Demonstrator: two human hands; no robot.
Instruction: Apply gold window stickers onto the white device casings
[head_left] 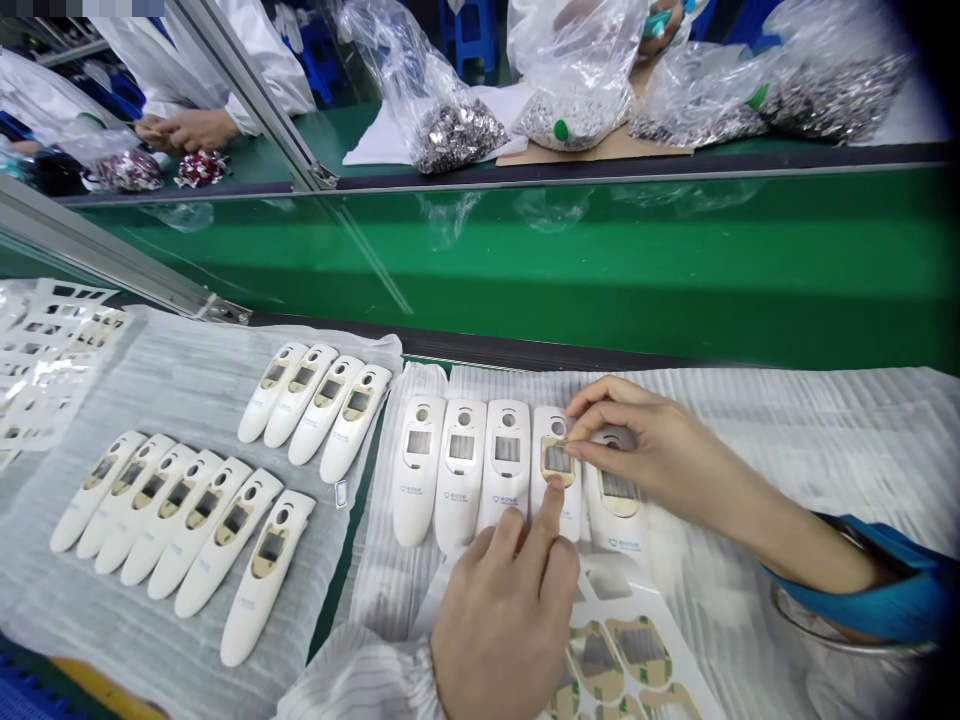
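My right hand [660, 450] pinches a gold-edged adhesive window label [557, 459] between thumb and forefinger, holding it on the fourth white plastic handheld device casing [555, 480] in a row. My left hand [502, 625] comes up from below, its extended forefinger touching the label's lower edge. A fifth casing [619, 510] lies partly under my right fingers, with a label on it. A die-cut sheet of similar labels [619, 650] lies below, partly under my left hand. Several finished casings [270, 560] lie in rows to the left.
All this rests on white ribbed foam sheeting [750, 420] beside a green conveyor belt [525, 270] with a dark rail. Beyond a glass partition, a co-worker's hands [187, 130] sit near plastic bags of small metal parts [457, 130]. A wire-rimmed container [840, 630] sits by my right cuff.
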